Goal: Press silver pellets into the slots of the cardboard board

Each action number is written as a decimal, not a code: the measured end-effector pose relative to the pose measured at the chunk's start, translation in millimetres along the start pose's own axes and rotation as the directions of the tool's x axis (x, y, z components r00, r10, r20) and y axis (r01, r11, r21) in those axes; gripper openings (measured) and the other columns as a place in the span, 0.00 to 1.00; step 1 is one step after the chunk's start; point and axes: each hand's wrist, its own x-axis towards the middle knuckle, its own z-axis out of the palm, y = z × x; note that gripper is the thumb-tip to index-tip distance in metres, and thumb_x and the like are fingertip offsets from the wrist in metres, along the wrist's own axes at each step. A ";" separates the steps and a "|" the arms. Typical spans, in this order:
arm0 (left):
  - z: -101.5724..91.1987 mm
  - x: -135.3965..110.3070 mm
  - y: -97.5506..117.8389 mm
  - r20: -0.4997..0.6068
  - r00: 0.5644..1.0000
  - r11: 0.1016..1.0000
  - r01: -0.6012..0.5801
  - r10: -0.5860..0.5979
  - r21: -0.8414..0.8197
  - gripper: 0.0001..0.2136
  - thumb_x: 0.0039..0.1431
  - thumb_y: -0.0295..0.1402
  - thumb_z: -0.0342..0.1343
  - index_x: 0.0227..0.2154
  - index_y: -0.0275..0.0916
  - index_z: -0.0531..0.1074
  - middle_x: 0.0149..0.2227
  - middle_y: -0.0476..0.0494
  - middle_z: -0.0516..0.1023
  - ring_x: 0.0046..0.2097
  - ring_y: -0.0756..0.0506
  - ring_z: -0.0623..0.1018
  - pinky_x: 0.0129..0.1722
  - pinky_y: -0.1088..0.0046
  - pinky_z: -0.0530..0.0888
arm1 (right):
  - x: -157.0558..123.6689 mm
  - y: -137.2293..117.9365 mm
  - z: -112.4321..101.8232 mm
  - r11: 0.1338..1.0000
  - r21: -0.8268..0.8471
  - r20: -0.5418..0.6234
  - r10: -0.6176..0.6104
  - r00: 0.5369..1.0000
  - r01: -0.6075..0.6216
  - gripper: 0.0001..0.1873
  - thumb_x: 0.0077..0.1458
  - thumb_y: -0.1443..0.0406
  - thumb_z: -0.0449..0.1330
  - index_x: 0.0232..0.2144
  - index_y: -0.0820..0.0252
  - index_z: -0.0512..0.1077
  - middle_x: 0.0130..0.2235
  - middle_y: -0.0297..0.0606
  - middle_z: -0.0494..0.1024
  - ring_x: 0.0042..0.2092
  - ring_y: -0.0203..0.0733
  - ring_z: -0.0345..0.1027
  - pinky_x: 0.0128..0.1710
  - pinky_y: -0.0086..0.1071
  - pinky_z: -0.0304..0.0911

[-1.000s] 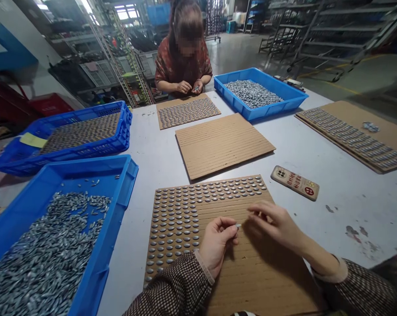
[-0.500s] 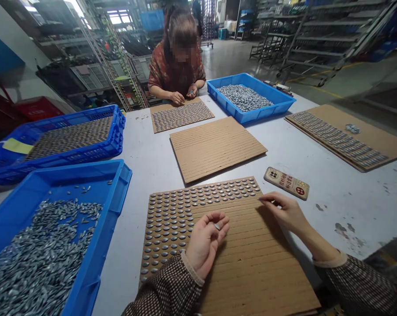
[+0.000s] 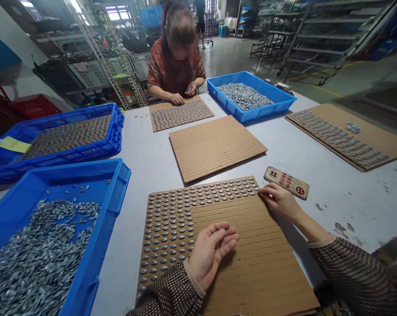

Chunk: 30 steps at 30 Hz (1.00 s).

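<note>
A grooved cardboard sheet (image 3: pixel 251 263) lies before me, with rows of small grey almond-shaped metal pieces (image 3: pixel 165 235) along its far edge and left side. Over its middle my left hand (image 3: pixel 213 250) is palm up, fingers curled and the thumb bent over the metal piece seen there a moment earlier; the fingers now mostly cover it. My right hand (image 3: pixel 279 199) pinches at the sheet's right edge, at the end of the top rows. What is between those fingertips is hidden. A patterned phone-like slab (image 3: pixel 288 182) lies just beyond the right hand.
Left stands a blue tray (image 3: pixel 114 193) of loose pieces, behind it a blue crate (image 3: pixel 116 131). Another cardboard sheet (image 3: pixel 214 147) lies mid-table. A co-worker (image 3: pixel 177 66) handles pieces opposite, beside a second blue tray (image 3: pixel 251 116). A partly filled board (image 3: pixel 376 127) lies right.
My right hand has moved slightly away from me to the sheet's edge near the rows' end. My left hand has shifted a little right and nearer, its thumb now covering the palm.
</note>
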 end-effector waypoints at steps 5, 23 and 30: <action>-0.6 -2.5 1.6 -0.009 1.000 1.000 -0.023 0.023 0.006 0.09 0.57 0.27 0.57 0.40 0.32 0.69 0.40 0.31 0.79 0.39 0.44 0.81 0.40 0.71 0.77 | 2.4 -2.6 -3.2 0.999 -0.044 0.035 -0.014 0.999 0.016 0.13 0.60 0.60 0.53 0.34 0.56 0.77 0.37 0.40 0.76 0.38 0.44 0.71 0.37 0.36 0.65; -28.4 -14.3 7.7 0.049 0.963 0.957 -0.268 0.264 0.107 0.13 0.43 0.33 0.68 0.29 0.33 0.73 0.26 0.49 0.72 0.26 0.54 0.71 0.25 0.79 0.70 | -32.3 -173.1 25.9 0.887 0.420 0.119 -0.264 0.957 0.192 0.11 0.61 0.68 0.52 0.45 0.56 0.70 0.43 0.43 0.74 0.41 0.39 0.70 0.35 0.30 0.69; -41.9 -22.8 10.4 0.012 0.958 0.955 -0.286 0.286 0.080 0.11 0.45 0.31 0.66 0.29 0.33 0.71 0.25 0.49 0.71 0.25 0.54 0.70 0.24 0.79 0.69 | -17.9 -189.7 51.2 0.856 0.428 0.123 -0.374 0.919 0.291 0.11 0.62 0.70 0.51 0.40 0.56 0.71 0.38 0.40 0.75 0.39 0.38 0.69 0.37 0.31 0.67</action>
